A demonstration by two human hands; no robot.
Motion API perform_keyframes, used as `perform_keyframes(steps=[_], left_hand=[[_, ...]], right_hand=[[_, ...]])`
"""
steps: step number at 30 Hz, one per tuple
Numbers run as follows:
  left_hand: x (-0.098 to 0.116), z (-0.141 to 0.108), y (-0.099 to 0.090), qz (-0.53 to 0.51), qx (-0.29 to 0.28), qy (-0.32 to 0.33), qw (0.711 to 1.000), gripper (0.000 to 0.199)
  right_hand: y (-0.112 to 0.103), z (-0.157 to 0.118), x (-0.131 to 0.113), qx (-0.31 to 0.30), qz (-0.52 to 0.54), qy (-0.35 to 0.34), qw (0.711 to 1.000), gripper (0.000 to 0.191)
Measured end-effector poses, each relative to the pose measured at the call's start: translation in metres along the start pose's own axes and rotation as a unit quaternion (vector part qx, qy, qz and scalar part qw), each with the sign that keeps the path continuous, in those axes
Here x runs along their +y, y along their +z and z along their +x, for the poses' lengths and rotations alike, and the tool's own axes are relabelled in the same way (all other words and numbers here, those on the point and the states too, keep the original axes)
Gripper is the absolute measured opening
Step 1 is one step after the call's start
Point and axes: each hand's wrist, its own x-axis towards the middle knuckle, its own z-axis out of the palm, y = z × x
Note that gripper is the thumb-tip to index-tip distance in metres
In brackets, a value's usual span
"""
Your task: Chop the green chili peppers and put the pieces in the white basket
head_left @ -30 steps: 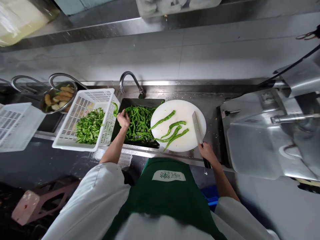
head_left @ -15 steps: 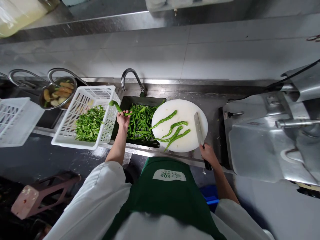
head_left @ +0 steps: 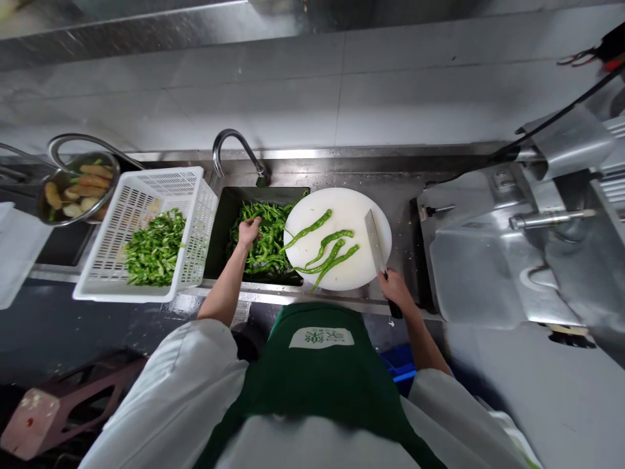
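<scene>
My left hand (head_left: pixel 249 231) is over the heap of green peppers (head_left: pixel 271 251) in the dark sink basin (head_left: pixel 217 225). Its fingers are bent together, and what they hold, if anything, is too small to make out. My right hand (head_left: pixel 394 288) grips the dark handle of a knife (head_left: pixel 375 241), whose wide blade lies over the right part of the round white cutting board (head_left: pixel 361 202). On the board are several long green peppers (head_left: pixel 318 227), some with their tips over its left edge.
Left of the basin stands a white basket (head_left: pixel 198 228) with cut greens (head_left: pixel 156 251). Beyond it is a metal bowl (head_left: pixel 114 176) of vegetables. A faucet (head_left: pixel 229 133) rises behind the basin, and a metal machine (head_left: pixel 478 267) stands at right.
The long pepper that was in my left hand is no longer seen there; the hand is now over the pepper heap. The view has shifted to the right. My right hand still holds the knife.
</scene>
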Motion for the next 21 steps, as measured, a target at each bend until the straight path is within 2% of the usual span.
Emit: perform_keyframes(steps=[3,7,10,12,14,16,18,21], left_hand=[[0.013,-0.004,0.013,-0.060,-0.011,0.003,0.998,0.019],[0.033,-0.017,0.012,-0.200,-0.071,-0.003,0.977,0.034],[0.051,-0.041,0.010,-0.249,-0.139,0.013,0.958,0.043],[0.061,-0.066,0.018,-0.253,-0.196,0.023,0.947,0.051],[0.067,-0.097,0.038,-0.247,-0.259,0.016,0.934,0.060],[0.066,-0.131,0.069,-0.250,-0.316,-0.010,0.915,0.064],[0.057,-0.165,0.107,-0.259,-0.361,-0.052,0.895,0.063],[0.032,-0.201,0.160,-0.264,-0.390,-0.112,0.875,0.062]], right_hand=[[0.001,-0.001,0.000,0.014,0.017,0.003,1.000,0.032],[0.003,-0.002,0.000,0.026,0.043,0.002,0.999,0.029],[0.000,-0.001,0.001,0.019,0.058,0.007,0.998,0.028],[-0.003,0.000,0.002,0.019,0.068,0.007,0.997,0.028],[-0.006,0.001,0.003,0.022,0.079,0.006,0.997,0.030],[-0.008,0.001,0.004,0.024,0.095,0.003,0.995,0.033],[-0.009,0.001,0.003,0.043,0.102,-0.001,0.994,0.035],[-0.010,-0.002,-0.003,0.125,0.084,0.005,0.989,0.035]])
